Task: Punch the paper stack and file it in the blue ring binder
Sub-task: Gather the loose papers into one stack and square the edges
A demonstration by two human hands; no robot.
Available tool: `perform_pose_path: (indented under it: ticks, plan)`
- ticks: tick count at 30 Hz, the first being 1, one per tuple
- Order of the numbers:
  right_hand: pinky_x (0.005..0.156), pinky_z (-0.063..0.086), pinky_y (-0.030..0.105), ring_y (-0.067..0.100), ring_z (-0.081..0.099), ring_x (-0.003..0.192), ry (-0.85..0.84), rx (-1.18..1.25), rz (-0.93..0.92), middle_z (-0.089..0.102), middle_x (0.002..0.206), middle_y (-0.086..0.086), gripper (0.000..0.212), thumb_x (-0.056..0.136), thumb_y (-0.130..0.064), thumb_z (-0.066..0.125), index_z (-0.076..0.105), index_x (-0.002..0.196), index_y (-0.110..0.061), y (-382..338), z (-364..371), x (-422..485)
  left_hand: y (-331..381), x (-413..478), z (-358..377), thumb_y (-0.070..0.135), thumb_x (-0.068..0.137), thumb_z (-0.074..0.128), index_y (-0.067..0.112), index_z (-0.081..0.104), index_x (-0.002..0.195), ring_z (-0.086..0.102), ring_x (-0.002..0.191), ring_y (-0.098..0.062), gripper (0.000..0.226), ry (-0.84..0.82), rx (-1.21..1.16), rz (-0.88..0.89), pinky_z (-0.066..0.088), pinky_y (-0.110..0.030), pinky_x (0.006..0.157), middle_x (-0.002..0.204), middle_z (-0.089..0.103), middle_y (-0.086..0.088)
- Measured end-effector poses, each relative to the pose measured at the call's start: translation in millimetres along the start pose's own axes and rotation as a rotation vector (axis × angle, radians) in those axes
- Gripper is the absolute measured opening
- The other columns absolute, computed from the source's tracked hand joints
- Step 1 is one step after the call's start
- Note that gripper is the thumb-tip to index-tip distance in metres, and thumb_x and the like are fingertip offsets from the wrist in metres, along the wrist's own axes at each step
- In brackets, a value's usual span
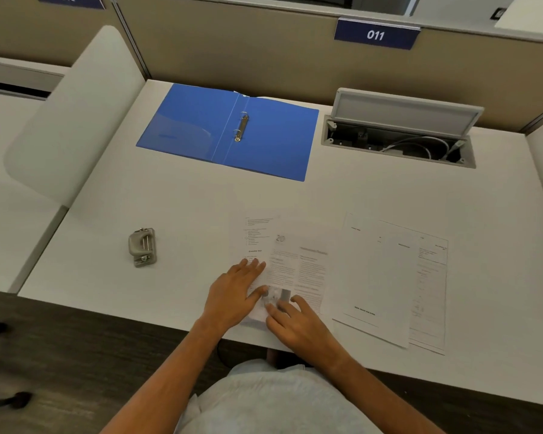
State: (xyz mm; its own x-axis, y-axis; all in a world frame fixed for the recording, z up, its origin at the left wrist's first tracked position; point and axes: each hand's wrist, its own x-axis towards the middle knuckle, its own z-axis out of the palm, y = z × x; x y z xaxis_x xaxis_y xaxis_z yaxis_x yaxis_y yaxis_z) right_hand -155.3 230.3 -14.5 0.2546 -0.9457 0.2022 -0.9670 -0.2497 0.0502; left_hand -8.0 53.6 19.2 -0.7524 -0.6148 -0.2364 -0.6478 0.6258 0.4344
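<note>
The blue ring binder [264,142] lies open and flat at the back of the white desk, its two metal rings [241,126] in the spine. A grey hole punch [142,246] sits alone at the front left. Printed sheets [298,261] lie loosely overlapped near the front edge. My left hand [235,292] rests flat on their left side, fingers spread. My right hand [298,324] touches the sheets' lower part with its fingertips. Neither hand grips anything.
More printed sheets [395,283] lie fanned to the right, overhanging the desk's front edge. An open cable box [398,142] with its lid up sits at the back right. Beige partition walls [264,57] close the back, white dividers the sides.
</note>
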Motion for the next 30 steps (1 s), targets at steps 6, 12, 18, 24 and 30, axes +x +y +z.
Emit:
perform_pose_path:
  ticks: [6,12,18,24,30]
  plan:
    - [0.109,0.052,0.053,0.031,0.064,0.132,-0.124,0.063,0.035,0.067,0.146,0.012,0.027,0.097,-0.019,0.074,0.062,0.122,-0.016,3.0,-8.5,-0.4,-8.3,3.5,13.4,0.065,0.094,0.060,0.033,0.049,0.156,0.039,0.156,-0.025,0.070,0.009,0.164,0.108,0.055,-0.047,0.109,0.170,0.037,0.001]
    - [0.120,0.040,0.057,0.032,0.049,0.150,-0.044,0.182,0.618,0.055,0.160,0.008,0.040,0.105,-0.041,0.057,0.064,0.138,-0.019,20.0,-30.8,-38.3,-17.1,2.7,15.9,0.061,0.089,0.073,0.029,0.056,0.151,0.021,0.161,-0.016,0.072,0.015,0.083,0.065,0.051,-0.039,0.112,0.173,0.028,0.006]
    - [0.122,0.029,0.068,0.036,0.046,0.152,-0.203,0.087,0.798,0.048,0.166,0.012,0.064,0.102,-0.057,0.042,0.057,0.151,-0.019,43.6,-24.6,-101.9,-26.7,2.6,17.6,0.063,0.088,0.073,0.025,0.056,0.152,0.016,0.162,-0.014,0.076,0.002,0.016,0.061,0.043,-0.038,0.119,0.174,0.022,0.006]
    - [0.111,0.046,0.065,0.044,0.063,0.134,-0.255,0.009,0.650,0.064,0.148,0.020,0.043,0.106,-0.037,0.044,0.073,0.125,-0.010,51.3,-12.3,-106.3,-27.2,6.4,17.9,0.058,0.087,0.077,0.020,0.056,0.151,0.013,0.162,-0.015,0.078,-0.020,-0.019,0.067,0.026,-0.032,0.121,0.175,0.018,0.002]
    - [0.097,0.058,0.058,0.040,0.076,0.113,-0.130,-0.048,0.511,0.076,0.129,0.020,0.028,0.099,-0.011,0.051,0.076,0.110,-0.006,61.9,-11.6,-99.0,-14.0,14.6,17.3,0.051,0.091,0.076,0.017,0.047,0.157,0.002,0.161,-0.012,0.080,-0.077,-0.039,0.115,0.014,-0.029,0.125,0.176,0.011,0.003]
